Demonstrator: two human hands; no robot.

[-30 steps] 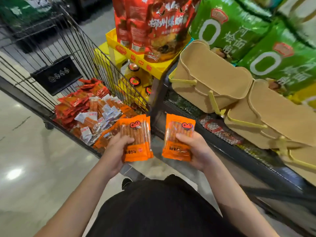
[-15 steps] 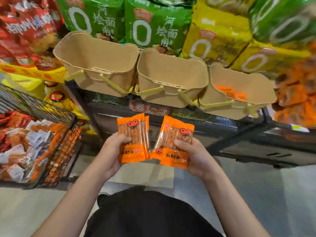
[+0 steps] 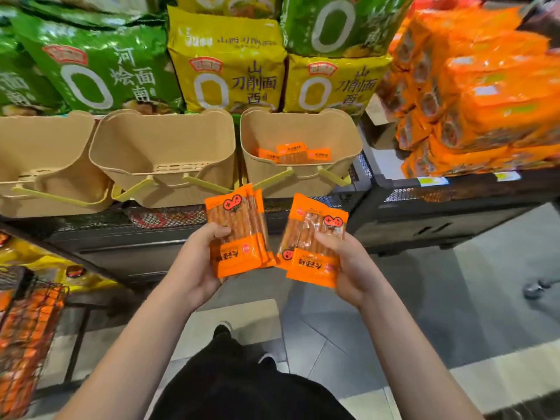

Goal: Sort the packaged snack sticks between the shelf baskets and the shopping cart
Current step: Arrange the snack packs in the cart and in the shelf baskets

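At the far left edge the shopping cart [image 3: 27,328] shows only a corner of wire, packed with orange packets, well apart from both of your hands. On the shelf [image 3: 169,237] stand 3 tan baskets: the left basket [image 3: 45,165], the middle basket [image 3: 163,156], and the right basket [image 3: 303,137]. As far as this view shows, the first 2 hold nothing, while the right basket has several orange packets lying along its floor.

Your left hand [image 3: 197,265] has its grip clenched on the left bundle [image 3: 239,234] of snack stick packets, thumb across the front, long axis upright and leaning slightly right. Your right hand [image 3: 348,265] grasps the right bundle [image 3: 315,241] the same way, with its packets fanned a little and tilted to the right.

The relation that matters: the right basket sits up and ahead of both bundles, almost directly above the gap between them. The right bundle is nearer its open mouth; the left bundle sits just below its near left corner. A likely next move is lifting the right bundle forward over the rim, keeping the packets lengthwise to match those inside.
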